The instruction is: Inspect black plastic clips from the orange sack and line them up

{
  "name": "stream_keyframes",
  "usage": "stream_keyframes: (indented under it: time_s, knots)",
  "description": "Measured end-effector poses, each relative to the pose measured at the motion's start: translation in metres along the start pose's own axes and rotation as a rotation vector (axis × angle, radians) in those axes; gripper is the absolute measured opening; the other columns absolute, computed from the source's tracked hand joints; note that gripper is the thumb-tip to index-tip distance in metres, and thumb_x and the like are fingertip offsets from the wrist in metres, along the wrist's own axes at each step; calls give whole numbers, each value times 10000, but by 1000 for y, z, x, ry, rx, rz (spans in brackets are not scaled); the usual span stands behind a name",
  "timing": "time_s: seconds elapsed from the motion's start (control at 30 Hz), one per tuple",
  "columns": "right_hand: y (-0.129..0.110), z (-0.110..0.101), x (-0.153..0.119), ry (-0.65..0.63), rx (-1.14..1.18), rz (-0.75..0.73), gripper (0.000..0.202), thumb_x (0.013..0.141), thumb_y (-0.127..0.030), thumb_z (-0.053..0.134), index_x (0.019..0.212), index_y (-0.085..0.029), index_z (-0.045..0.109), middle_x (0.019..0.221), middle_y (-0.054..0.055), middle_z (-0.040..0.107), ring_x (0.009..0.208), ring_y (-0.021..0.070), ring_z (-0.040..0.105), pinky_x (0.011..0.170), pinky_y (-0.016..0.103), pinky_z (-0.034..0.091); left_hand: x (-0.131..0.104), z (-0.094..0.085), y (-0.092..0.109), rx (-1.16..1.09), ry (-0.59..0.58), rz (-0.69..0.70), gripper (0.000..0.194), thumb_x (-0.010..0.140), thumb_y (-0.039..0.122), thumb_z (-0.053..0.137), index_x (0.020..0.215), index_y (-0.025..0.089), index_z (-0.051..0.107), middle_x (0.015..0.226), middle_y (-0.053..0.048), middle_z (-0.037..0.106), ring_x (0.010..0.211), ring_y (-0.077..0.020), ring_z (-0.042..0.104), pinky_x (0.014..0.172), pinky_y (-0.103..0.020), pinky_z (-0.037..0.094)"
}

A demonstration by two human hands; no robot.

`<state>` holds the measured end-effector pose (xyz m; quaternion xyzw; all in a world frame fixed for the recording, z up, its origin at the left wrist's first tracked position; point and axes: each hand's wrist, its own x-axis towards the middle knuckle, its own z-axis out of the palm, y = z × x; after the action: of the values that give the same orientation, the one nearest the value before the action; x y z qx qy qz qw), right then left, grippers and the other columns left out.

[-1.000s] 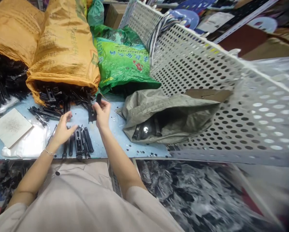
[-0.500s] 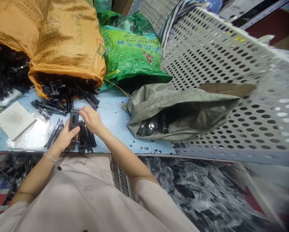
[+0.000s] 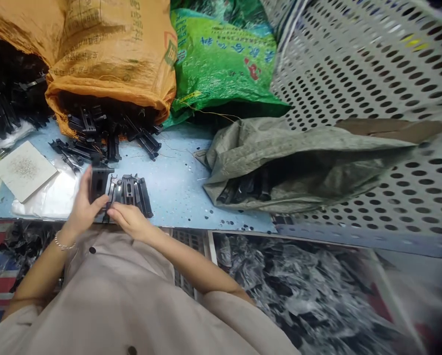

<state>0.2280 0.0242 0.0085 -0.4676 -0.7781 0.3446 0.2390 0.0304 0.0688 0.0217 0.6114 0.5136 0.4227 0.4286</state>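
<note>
My left hand (image 3: 83, 204) is wrapped round black parts (image 3: 99, 181) held upright above the blue table (image 3: 180, 172). Just to the right, my right hand (image 3: 128, 217) is closed, thumb and fingers together at the lower end of a thin black part (image 3: 112, 190). Several black parts (image 3: 134, 190) lie side by side behind and right of that hand. More black parts (image 3: 90, 123) spill from the mouth of an orange sack (image 3: 113, 54) beyond my hands.
A green bag (image 3: 224, 64) stands behind. The grey-green bag (image 3: 317, 148) on the right holds dark parts, against a perforated panel (image 3: 339, 74). At left lie a square tile (image 3: 24, 172), white plastic (image 3: 54, 199) and another orange sack (image 3: 24, 24). Plastic-wrapped items (image 3: 298, 291) sit below the table edge.
My left hand has shifted left with the black parts. My right hand has come down from the parts' top to their lower end. The camera view has shifted.
</note>
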Motion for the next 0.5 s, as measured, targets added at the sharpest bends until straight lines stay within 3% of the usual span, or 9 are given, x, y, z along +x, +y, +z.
stream_keyframes:
  time_s: [0.07,0.13,0.2,0.3,0.4,0.47,0.5]
  knots:
    - [12,-5,-8,105,-90,28,510,1049,-555,283,1000,-196,642,991,108,677,957,237,618,909,398,471,2,-29,-13,200,-10,-21,936,786,527,764,1558,274,300,1605,-124,380,1477,-337,377,1227,-502,299]
    - [30,-9,-15,250,-187,128,539,986,-620,418,1226,-180,615,1294,188,590,1251,339,516,1082,541,385,4,-44,-31,267,-26,-151,928,787,530,761,1554,254,317,1592,-144,399,1475,-358,378,1231,-543,274]
    - [50,-7,-20,290,-187,230,675,933,-654,497,1406,-173,506,1506,217,402,1427,382,353,1157,600,316,2,-36,-49,185,-33,-247,853,810,548,727,1517,226,376,1527,-161,477,1418,-355,459,1193,-550,343]
    - [73,1,-26,267,-100,259,645,978,-595,434,1471,-179,436,1605,200,247,1513,344,241,1203,575,301,-7,3,-62,-71,62,-298,744,829,578,690,1438,228,449,1381,-141,596,1280,-307,587,1075,-487,491]
    - [80,-3,-32,310,-103,231,581,1000,-553,417,1440,-178,475,1592,205,277,1507,345,257,1215,591,276,-15,28,-56,-315,86,-424,667,875,699,529,1289,178,558,1154,-147,687,1034,-279,693,877,-442,582]
    - [72,-17,-34,347,-125,193,562,996,-548,446,1440,-206,480,1543,195,358,1474,352,317,1196,617,293,-17,23,-46,-360,44,-430,689,885,733,464,1224,147,593,1083,-154,702,945,-270,708,816,-427,587]
    - [65,-27,-34,361,-128,159,565,993,-544,465,1459,-226,460,1521,185,389,1456,348,346,1185,622,310,-18,15,-40,-303,21,-377,681,864,717,527,1236,151,592,1105,-150,701,965,-271,707,833,-422,582]
